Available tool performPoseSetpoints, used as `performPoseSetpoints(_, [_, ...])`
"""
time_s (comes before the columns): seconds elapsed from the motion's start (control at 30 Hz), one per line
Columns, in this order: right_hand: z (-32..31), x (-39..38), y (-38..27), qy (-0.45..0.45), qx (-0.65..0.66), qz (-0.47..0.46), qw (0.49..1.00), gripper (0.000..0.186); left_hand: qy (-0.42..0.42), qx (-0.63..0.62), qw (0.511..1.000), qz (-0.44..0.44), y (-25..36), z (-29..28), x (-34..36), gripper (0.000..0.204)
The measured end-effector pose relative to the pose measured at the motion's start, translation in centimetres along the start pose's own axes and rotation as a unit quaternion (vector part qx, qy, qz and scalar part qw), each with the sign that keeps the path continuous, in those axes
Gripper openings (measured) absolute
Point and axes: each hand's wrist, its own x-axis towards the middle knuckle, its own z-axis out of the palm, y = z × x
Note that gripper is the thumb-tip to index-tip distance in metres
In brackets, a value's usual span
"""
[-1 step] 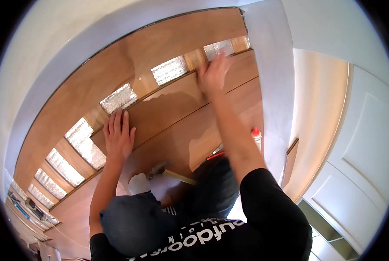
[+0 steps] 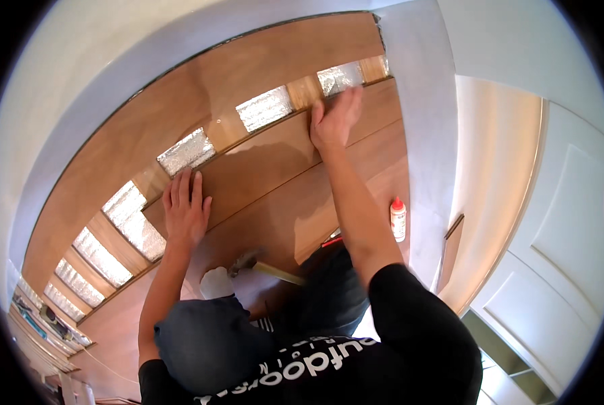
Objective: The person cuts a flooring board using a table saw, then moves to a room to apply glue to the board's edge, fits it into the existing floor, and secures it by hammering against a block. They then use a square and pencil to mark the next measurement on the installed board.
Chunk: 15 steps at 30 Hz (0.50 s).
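Note:
My left hand [image 2: 187,212] lies open with fingers spread on a brown floorboard [image 2: 248,158], at its upper edge near the left end. My right hand [image 2: 332,121] is open, slightly blurred, at the same board's upper edge farther right. Above it, silver foil panels [image 2: 261,108] alternate with wooden strips [image 2: 305,91] in a gap below another wide board [image 2: 140,135]. A hammer [image 2: 275,273] lies by my knees. Beside my right forearm stands a white bottle with a red cap [image 2: 398,223], and a thin red tool [image 2: 330,241] lies near my right knee.
A pale wall [image 2: 79,74] borders the boards above and left; a pale strip [image 2: 420,135] runs down the right. Beyond it are a loose plank [image 2: 450,250] and white panelled doors [image 2: 558,216]. Assorted tools [image 2: 39,324] sit at lower left.
My right fingertips have moved slightly down, and my right forearm has shifted a little left, showing more of the bottle. My left hand is nearly unchanged.

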Motion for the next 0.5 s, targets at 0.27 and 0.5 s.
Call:
performPoseSetpoints(0.27, [1.7, -0.1, 2.2, -0.062, -0.065, -0.004, 0.996, 0.053, 0.006, -0.062, 0.998, -0.026, -0.3, -0.8, 0.0, 0.055])
performPoseSetpoints(0.5, [-0.6, -0.6, -2.1, -0.073, 0.039, -0.118, 0.989, 0.056, 0.192, -0.439, 0.802, -0.356, -7.0, -3.9, -6.9, 0.052])
